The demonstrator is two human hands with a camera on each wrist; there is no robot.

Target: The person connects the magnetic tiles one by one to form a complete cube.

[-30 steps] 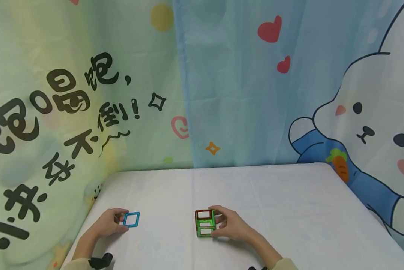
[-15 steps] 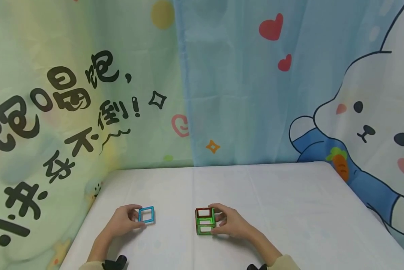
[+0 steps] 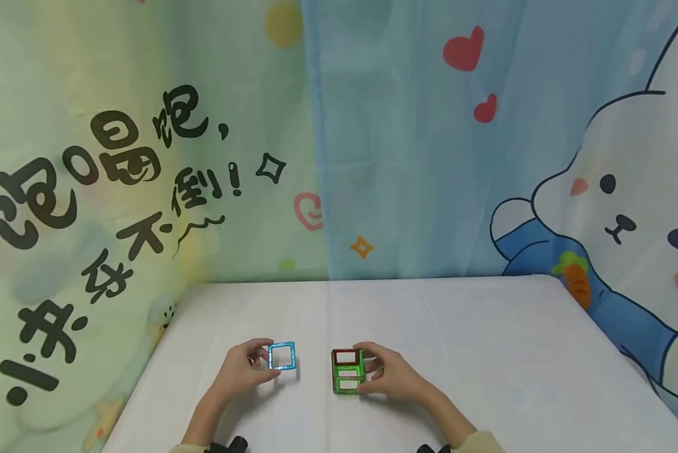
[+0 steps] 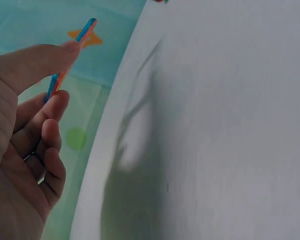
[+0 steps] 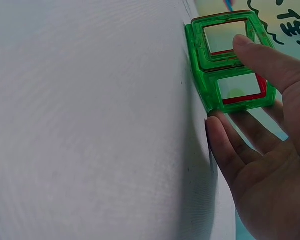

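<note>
In the head view my left hand pinches a square blue magnetic tile between thumb and fingers, upright above the white table. Edge-on in the left wrist view, the tile shows blue and orange-red. To its right stands a small boxlike build of green and red magnetic tiles, with a gap between the two. My right hand grips this build by its right side, thumb at the near edge and fingers at the far one. In the right wrist view the thumb lies over the green frames.
A white cloth covers the table. Behind it hangs a printed curtain with hearts, black lettering and a large white cartoon animal. Dark wrist straps show at the bottom of the head view.
My left hand has carried the blue tile rightward, nearer the green and red build, and turned it more face-on to the head camera. My right hand keeps its hold in place.
</note>
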